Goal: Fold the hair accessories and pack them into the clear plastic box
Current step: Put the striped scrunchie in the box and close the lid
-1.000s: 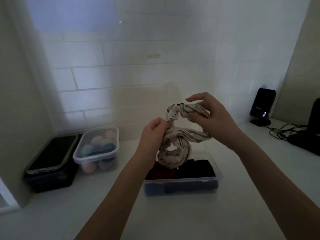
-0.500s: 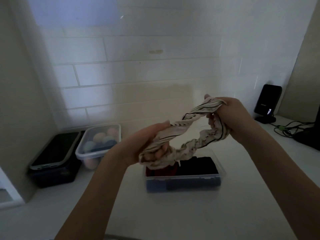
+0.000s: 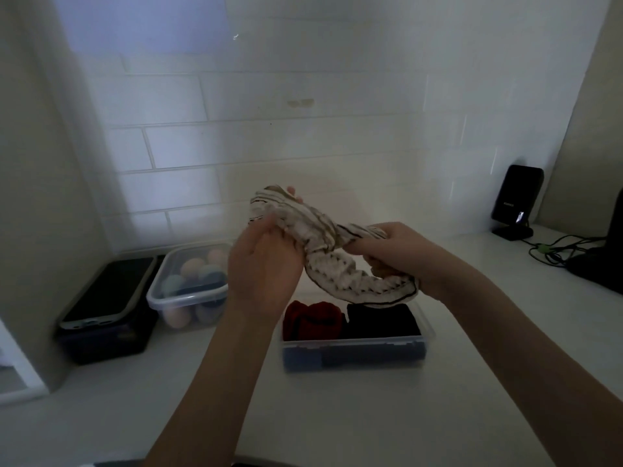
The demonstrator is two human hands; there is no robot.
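Note:
A cream headband (image 3: pixel 332 261) with thin dark stripes is twisted in the air between both hands, above the clear plastic box (image 3: pixel 354 357). My left hand (image 3: pixel 266 264) grips its upper left end, fingers closed around the fabric. My right hand (image 3: pixel 394 254) grips the right end, and a ruffled loop hangs below it. Inside the box lie a red folded accessory (image 3: pixel 312 320) on the left and a black one (image 3: pixel 382 320) on the right. A blue item shows through the box's front wall.
A clear tub of pastel egg-shaped sponges (image 3: pixel 190 284) stands at the left by the tiled wall. Beside it a dark container carries a phone (image 3: pixel 108 293) on top. A black device on a stand (image 3: pixel 515 202) and cables (image 3: pixel 556 251) sit at the right.
The hands have come closer together and lower. The headband, stretched into an open loop half a second ago, is now twisted across itself, with my left hand raised to its upper end.

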